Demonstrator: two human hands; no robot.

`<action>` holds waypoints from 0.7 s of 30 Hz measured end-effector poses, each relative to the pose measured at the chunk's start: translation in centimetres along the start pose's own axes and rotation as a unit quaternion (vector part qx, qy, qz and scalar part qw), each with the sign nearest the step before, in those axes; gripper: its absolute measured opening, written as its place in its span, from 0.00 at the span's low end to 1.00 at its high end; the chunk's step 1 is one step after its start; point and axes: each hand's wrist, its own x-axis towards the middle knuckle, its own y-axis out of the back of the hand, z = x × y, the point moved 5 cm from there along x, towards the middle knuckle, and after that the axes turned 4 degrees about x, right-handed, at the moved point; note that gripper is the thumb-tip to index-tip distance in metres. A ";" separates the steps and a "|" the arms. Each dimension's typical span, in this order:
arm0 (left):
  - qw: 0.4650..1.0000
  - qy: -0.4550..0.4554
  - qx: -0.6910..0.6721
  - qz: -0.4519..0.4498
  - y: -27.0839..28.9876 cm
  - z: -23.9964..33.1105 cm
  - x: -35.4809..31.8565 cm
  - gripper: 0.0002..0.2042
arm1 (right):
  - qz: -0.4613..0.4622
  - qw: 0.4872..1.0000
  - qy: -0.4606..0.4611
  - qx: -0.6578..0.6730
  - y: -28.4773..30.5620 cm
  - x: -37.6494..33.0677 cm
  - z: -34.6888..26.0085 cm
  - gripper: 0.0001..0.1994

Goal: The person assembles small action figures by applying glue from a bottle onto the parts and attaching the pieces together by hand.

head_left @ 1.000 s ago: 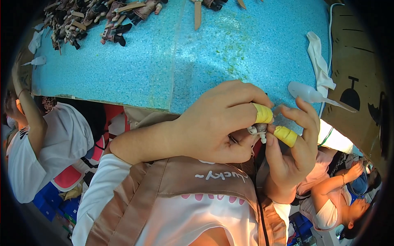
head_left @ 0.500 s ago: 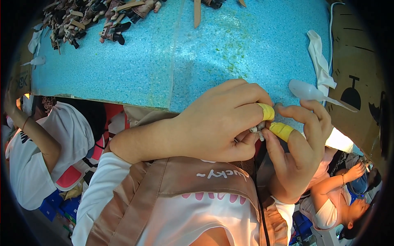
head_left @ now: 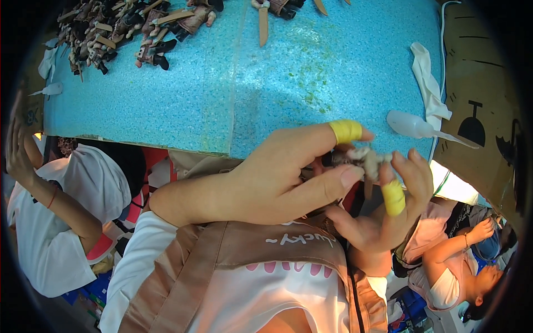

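Near the table's front edge, my left hand (head_left: 277, 172) grips a small figurine (head_left: 367, 160) between thumb and fingers. The figurine has pale limbs, and a brown, blade-like strip hangs below it. Part of its body is hidden behind my left thumb. My right hand (head_left: 397, 208) is just right of it, fingers curved and apart, thumb spread away. Its fingertips come close to the figurine; whether they touch it I cannot tell. Yellow tape wraps one finger on each hand.
Several similar figurines (head_left: 122, 28) are heaped at the far left of the blue table (head_left: 166, 100), others at the far middle (head_left: 280, 8). A translucent dropper bottle (head_left: 408, 123) and white cloth (head_left: 426, 77) lie right, beside cardboard (head_left: 474, 72). Another person (head_left: 66, 205) sits left, another (head_left: 455, 261) right.
The figurine now shows more, turned in my left hand. My right thumb and finger have come apart and away from it. The left person's arm has moved.
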 end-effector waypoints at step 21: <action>0.971 0.078 -0.225 -0.002 -1.0 -1.2 -1.0 0.35 | -0.041 0.938 -0.153 0.308 -0.6 -0.2 1.2 0.33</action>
